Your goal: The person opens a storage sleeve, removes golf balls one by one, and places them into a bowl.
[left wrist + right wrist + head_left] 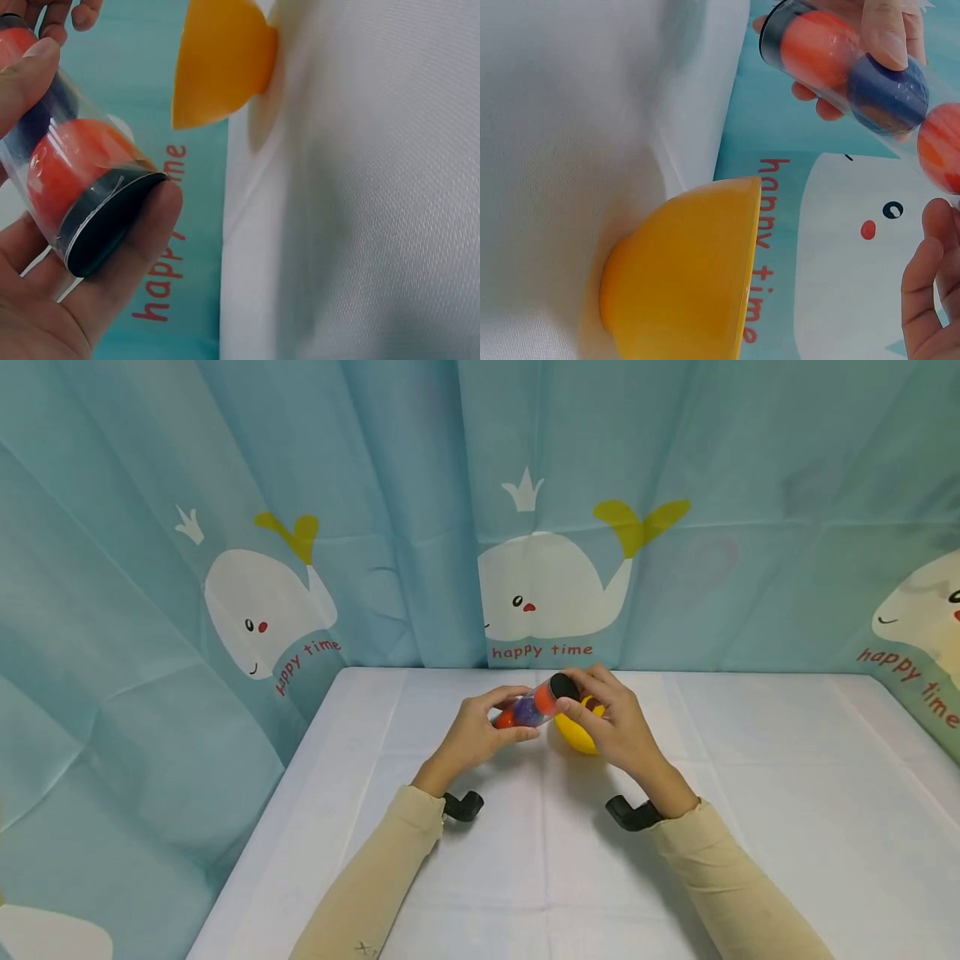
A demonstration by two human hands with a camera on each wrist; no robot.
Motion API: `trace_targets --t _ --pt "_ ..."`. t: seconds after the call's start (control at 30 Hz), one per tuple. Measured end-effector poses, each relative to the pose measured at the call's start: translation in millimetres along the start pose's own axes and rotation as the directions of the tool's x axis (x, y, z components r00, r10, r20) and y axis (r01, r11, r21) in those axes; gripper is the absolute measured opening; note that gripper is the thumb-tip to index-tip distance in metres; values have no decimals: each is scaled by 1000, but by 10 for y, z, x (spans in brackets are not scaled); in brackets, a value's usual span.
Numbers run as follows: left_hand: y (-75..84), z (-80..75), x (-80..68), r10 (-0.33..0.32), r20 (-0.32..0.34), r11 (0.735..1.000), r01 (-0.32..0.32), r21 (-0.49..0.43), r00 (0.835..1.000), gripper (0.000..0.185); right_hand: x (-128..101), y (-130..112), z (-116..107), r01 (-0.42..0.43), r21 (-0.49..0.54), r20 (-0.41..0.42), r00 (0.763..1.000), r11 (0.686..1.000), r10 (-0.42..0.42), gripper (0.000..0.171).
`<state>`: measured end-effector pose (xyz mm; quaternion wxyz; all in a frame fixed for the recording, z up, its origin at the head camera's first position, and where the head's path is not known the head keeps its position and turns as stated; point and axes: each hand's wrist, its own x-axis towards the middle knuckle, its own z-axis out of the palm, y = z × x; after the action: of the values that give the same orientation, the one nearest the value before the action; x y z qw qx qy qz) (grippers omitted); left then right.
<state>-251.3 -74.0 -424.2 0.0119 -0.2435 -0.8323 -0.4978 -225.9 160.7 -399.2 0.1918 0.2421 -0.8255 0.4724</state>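
A clear tube (527, 710) with dark end caps holds three balls in a row, orange-red at the ends and a dark blue ball (889, 94) between them. My left hand (480, 727) grips it around its lower part, thumb along the side. At the tube's upper end, my right hand (618, 718) pinches the black cap (564, 687) between thumb and fingers. In the right wrist view that end lies beyond the frame's edge. Just behind the right hand a yellow bowl (576, 737) stands on the table; a dark red patch shows inside it, mostly hidden by the fingers.
A white cloth covers the table (450, 893). Light blue curtains (405, 527) printed with whales hang along its back and left side. Each wrist carries a black mount (465, 807) below the sleeve cuff.
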Motion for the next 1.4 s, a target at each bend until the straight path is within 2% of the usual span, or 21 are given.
trace_targets --t 0.2,0.43,0.73,0.8,0.97,1.03,1.17,1.4 --pt "-27 -1 8 8 17 999 -7 -37 1000 58 -7 3 -22 17 -4 15 1000 1000 -17 34" --pt "-3 -26 12 -5 53 1000 7 -26 999 57 -16 14 -42 28 -6 27 999 1000 -28 31" --pt "-9 -40 6 -1 90 998 6 -61 996 59 -18 30 -59 30 -1 51 998 1000 -30 29" --pt "-13 -40 0 -12 106 997 20 -72 994 57 -18 27 -76 12 34 15 1000 999 -13 20" --pt "-18 -17 -8 -42 162 994 57 -89 986 56 -14 -40 -128 2 138 -119 993 990 14 18" --pt "-20 -2 -6 -41 169 994 57 -91 985 57 -4 -78 -130 13 104 -125 992 994 1 16" --pt "-27 8 3 -40 143 995 53 -88 989 59 23 -117 -105 -25 19 -139 990 1000 27 17" --pt "-46 -71 10 -81 72 994 86 -74 994 58 12 -76 -110 -158 26 -188 969 987 160 24"
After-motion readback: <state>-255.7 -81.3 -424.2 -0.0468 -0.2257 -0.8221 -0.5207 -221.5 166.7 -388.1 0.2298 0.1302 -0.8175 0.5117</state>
